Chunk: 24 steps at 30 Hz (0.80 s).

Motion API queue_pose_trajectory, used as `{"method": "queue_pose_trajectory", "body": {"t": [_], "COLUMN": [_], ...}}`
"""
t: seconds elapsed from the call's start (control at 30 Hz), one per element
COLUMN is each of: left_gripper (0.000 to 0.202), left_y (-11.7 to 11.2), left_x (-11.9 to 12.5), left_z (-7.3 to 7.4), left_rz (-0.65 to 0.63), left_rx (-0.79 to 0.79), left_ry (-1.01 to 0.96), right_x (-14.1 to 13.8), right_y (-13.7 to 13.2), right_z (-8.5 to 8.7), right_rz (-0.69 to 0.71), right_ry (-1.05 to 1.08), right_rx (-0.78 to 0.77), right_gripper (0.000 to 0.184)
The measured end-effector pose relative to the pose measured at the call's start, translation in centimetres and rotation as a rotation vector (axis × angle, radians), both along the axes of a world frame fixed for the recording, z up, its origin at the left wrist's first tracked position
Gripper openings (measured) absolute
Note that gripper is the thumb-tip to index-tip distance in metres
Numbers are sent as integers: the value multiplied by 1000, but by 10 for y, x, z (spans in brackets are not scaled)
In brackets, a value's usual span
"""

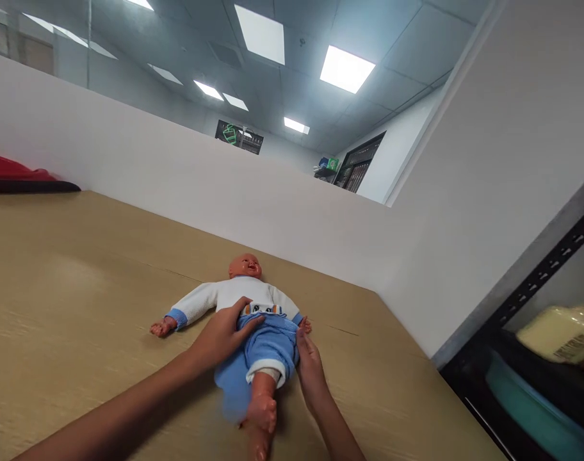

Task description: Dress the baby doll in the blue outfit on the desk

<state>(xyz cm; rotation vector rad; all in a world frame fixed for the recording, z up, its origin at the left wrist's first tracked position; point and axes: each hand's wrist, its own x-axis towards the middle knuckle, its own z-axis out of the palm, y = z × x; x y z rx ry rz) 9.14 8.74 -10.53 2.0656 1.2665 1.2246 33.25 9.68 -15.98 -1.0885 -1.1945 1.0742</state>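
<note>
A baby doll [246, 267] lies on its back on the tan tabletop, head toward the wall. It wears a white top [246, 291] with blue cuffs and a patterned lower front. Light-blue pants [273, 336] with a white hem sit around its hips; a bare leg comes out below, and a blurred blue patch lies beside it. My left hand [228, 330] pinches the pants' waist on the left, thumb across the front. At the opposite side, my right hand [311, 362] grips the pants' edge, close to the doll's hand. The fingers under the cloth are partly hidden.
A low white wall [225, 205] with glass above borders the table [81, 288]. Red fabric [13, 169] lies at the far left. Right of the table, a dark metal shelf [546, 278] holds a yellowish wrapped package [556, 333] and a teal basin [536, 410].
</note>
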Motion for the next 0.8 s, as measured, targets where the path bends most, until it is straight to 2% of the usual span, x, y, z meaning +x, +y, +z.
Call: {"method": "queue_pose_trajectory", "body": {"t": [0.1, 0.27, 0.4, 0.53, 0.67, 0.8], "left_gripper": [45, 58, 62, 61, 49, 62], "left_y": [4, 14, 23, 31, 42, 52], "left_x": [-3, -11, -17, -20, -23, -27], "left_z": [-4, -6, -10, -15, -22, -30], "left_rz": [81, 66, 34, 15, -52, 34], "left_rx": [25, -95, -196, -211, -207, -239], "left_ry": [97, 135, 6, -179, -230, -195], "right_x": [5, 7, 6, 11, 13, 0], "right_y": [32, 78, 76, 64, 65, 71], "right_z": [1, 8, 4, -2, -5, -11], "right_rz": [-78, -16, 113, 260, 254, 237], "right_ry": [-55, -116, -107, -73, -72, -135], "right_rx": [32, 20, -1, 4, 65, 86], "right_gripper": [76, 70, 57, 58, 53, 58]}}
